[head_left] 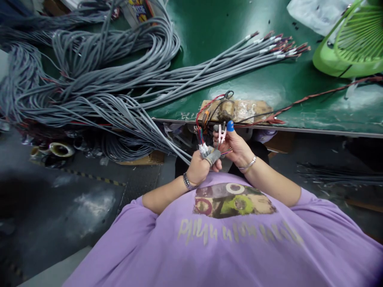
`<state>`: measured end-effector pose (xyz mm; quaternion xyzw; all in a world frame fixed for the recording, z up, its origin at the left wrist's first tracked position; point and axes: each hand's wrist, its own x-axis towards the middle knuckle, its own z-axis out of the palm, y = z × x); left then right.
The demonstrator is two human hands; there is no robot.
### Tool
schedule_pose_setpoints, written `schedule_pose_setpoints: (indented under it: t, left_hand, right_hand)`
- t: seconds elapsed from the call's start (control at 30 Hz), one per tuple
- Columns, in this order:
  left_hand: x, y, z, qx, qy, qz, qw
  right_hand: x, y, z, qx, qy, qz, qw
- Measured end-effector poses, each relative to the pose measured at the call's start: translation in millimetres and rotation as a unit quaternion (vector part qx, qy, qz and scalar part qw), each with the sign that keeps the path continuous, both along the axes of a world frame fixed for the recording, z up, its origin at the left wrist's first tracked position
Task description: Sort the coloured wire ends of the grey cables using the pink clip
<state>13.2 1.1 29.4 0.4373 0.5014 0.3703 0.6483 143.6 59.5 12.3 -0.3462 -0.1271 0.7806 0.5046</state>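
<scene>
My left hand [200, 167] is closed around the ends of several grey cables [176, 150]. White bands wrap these cables near the tips, where thin coloured wires [200, 134] stick up above my fingers. A grey wrap covers my left thumb. Close beside it, my right hand [237, 148], with a blue cover [230, 126] on the thumb, pinches a small pale pink clip [222, 134] shaped like a clothes peg. A few thin coloured wires [226, 152] cross between both hands. My right fingertips are partly hidden behind the clip.
Large coils of grey cable [116, 75] cover the left of the green table [203, 24]. Their stripped ends [281, 47] reach right. A wooden block [254, 108] with wires sits at the front edge. A green fan [344, 52] and plastic bag [317, 16] stand at right.
</scene>
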Motion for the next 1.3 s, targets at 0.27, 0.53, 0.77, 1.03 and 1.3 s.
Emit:
schedule_pose_setpoints:
  t: [0.27,0.53,0.77,1.03,1.3]
  left_hand:
    - [-0.5,-1.6,-0.3,0.004,-0.004,0.002,1.000]
    - [-4.9,-9.6,6.8,-0.006,-0.008,0.020,1.000]
    - [-2.8,-7.1,8.2,-0.003,-0.028,0.053,0.998]
    - [1.3,-3.5,6.9,-0.013,-0.027,0.068,0.997]
    - [0.0,-4.9,8.4,-0.012,-0.028,0.061,0.998]
  right_hand:
    - [-1.3,-2.3,-2.0,0.006,0.010,0.009,1.000]
    - [10.1,-9.6,3.2,0.023,0.002,0.061,0.998]
    - [7.6,-14.4,6.3,0.034,-0.040,0.018,0.998]
    - [8.1,-11.7,9.9,0.025,-0.053,-0.002,0.998]
    - [3.0,-7.0,2.0,0.033,-0.061,-0.019,0.997]
